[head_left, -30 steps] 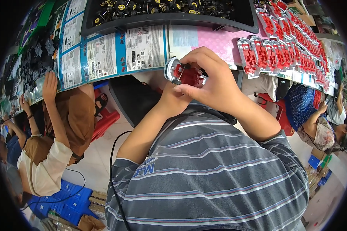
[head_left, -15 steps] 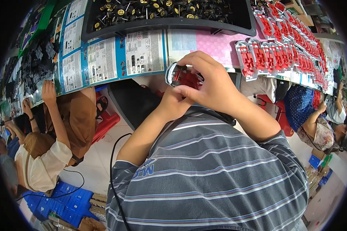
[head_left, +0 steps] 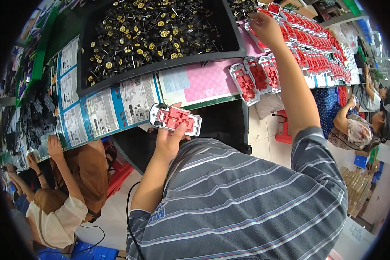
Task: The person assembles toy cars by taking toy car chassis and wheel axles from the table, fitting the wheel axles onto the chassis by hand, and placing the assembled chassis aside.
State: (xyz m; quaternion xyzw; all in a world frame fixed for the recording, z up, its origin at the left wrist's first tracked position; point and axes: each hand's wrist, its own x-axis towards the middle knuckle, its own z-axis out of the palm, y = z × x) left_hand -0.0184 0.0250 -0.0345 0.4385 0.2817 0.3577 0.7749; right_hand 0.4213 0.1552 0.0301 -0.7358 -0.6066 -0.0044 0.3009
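Observation:
My left hand (head_left: 169,141) grips a white toy car body (head_left: 175,119), its red inner part facing up and the thumb pressed on it. A pair of black wheels sits across the car's left end; none shows at the other end. Stretched out to the far right, my right hand (head_left: 266,29) has its fingers bent together above the near end of the rows of car bodies (head_left: 246,84), beside a smaller heap of wheels on axles (head_left: 243,8). What those fingertips hold, if anything, is too small to make out.
A large black tray (head_left: 160,65) of black-and-yellow wheels on axles stands across the table. Printed sheets (head_left: 95,112) and a pink sheet (head_left: 212,82) cover the table's near side. Black parts (head_left: 34,112) lie at left. Co-workers sit left, one hand (head_left: 55,147) at the edge, and right.
My right hand has left the car body and reached far right. My left hand now holds the car alone, lower and further left, red side up. The view has shifted.

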